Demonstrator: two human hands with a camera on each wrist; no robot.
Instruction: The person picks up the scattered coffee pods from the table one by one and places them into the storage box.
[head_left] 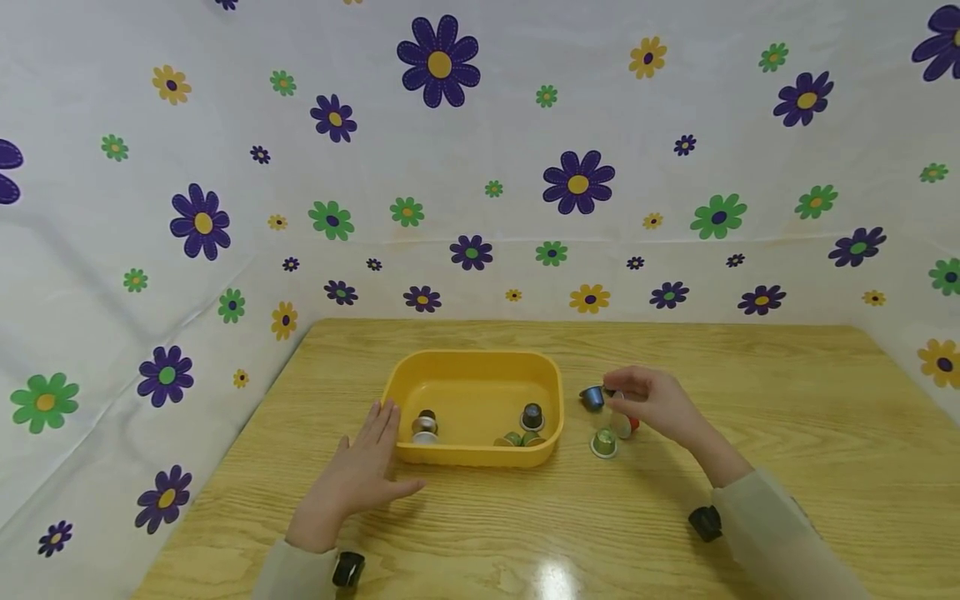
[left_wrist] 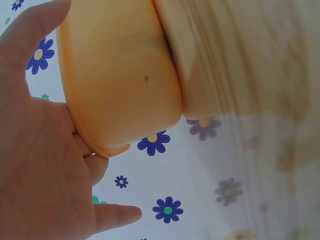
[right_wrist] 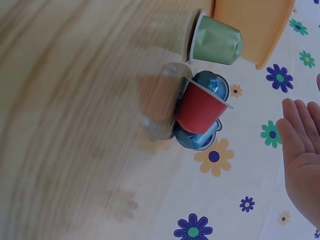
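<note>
My left hand (head_left: pixel 360 475) rests its straight fingers against the left end of a yellow plastic tray (head_left: pixel 472 360); in the left wrist view some fingers go behind its rim. My right hand (head_left: pixel 663 408) hovers over several coffee capsules right of the tray, fingers extended, with nothing visible in its grasp. Near it are a green capsule (head_left: pixel 603 443), a blue capsule (head_left: pixel 592 398) and a red capsule (right_wrist: pixel 201 109), mostly covered by the hand in the head view. The right wrist view shows a second blue capsule (right_wrist: pixel 192 137) beside the red one.
Inside the tray are a black capsule (head_left: pixel 532 415), green capsules (head_left: pixel 513 438) at the front wall and a silver capsule (head_left: pixel 424 425) in the left corner group. The wooden table (head_left: pixel 465 533) meets a flower-print sheet (head_left: pixel 495 125) at its back and sides.
</note>
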